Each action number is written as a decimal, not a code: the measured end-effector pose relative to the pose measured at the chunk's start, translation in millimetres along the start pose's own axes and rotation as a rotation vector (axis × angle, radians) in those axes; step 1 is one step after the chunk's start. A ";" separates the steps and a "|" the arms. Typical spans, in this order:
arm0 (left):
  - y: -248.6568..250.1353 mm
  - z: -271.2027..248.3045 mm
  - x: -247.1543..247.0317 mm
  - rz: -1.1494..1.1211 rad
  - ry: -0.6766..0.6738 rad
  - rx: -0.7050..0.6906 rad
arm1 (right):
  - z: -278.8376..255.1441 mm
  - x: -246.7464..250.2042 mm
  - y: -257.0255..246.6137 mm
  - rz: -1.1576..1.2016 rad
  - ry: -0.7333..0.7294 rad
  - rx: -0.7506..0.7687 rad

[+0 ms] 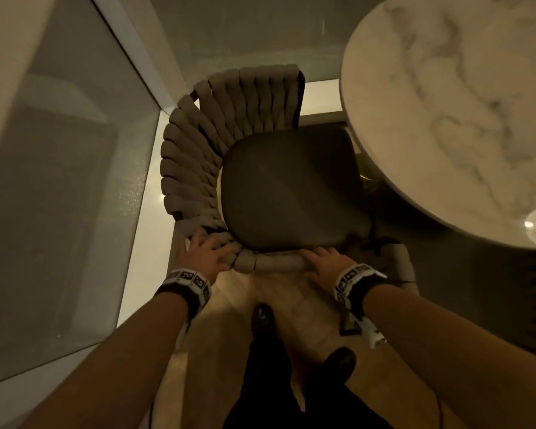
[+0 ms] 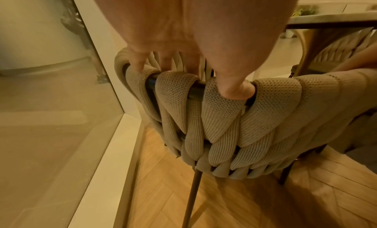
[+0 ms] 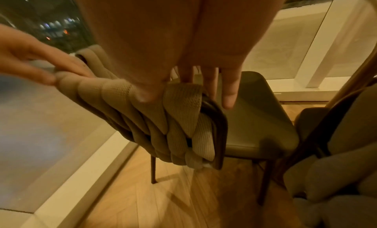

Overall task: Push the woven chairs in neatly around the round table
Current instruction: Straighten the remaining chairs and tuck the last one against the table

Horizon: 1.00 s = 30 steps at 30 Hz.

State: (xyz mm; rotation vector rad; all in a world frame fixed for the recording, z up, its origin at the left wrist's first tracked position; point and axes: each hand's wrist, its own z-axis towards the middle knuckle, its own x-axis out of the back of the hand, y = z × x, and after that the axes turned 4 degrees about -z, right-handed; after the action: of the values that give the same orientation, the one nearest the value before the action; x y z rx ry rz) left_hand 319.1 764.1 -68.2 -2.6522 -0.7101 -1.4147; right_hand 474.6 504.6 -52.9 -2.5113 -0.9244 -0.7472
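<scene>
Taupe woven chair [image 1: 198,156], dark seat, beside round marble table [image 1: 464,97]

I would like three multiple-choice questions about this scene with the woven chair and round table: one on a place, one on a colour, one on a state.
1. Where are both hands?
A. on the tabletop
B. on the chair's woven back rim
C. on the seat cushion

2. What colour is the chair's webbing?
A. beige
B. red
C. blue

3. How far under the table is the seat?
A. fully under
B. mostly still out
C. tipped over

Key: B, left hand and right hand grip the woven chair rim; A, beige straps; B, the seat cushion lies mostly clear of the round table.
</scene>
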 end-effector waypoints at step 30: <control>-0.8 86.7 48.9 0.118 -0.002 -0.105 | 44.4 41.8 21.8 0.241 0.124 -0.252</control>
State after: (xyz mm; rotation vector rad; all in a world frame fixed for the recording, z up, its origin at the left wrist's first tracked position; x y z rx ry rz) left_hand 409.1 805.1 -79.6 -2.7220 -0.4835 -1.4572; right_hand 532.0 531.1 -66.8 -2.6900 -0.5004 -0.9775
